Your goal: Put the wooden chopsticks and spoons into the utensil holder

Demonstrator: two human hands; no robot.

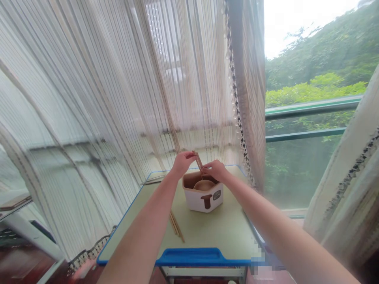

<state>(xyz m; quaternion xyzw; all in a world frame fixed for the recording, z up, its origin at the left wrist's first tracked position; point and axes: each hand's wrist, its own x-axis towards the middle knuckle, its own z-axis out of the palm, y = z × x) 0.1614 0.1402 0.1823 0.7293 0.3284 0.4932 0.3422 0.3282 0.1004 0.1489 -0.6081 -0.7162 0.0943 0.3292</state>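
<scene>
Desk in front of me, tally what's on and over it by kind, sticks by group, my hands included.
Hands: 2 (left hand, right hand)
White box: 1
Brown rounded item inside the box: 1
Stick groups: 3 (held sticks, loose wooden sticks, thin sticks at the far left corner)
Total: 7; single sticks overlap too much to count.

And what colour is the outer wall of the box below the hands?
White; the box shows in the head view, the only one.
</scene>
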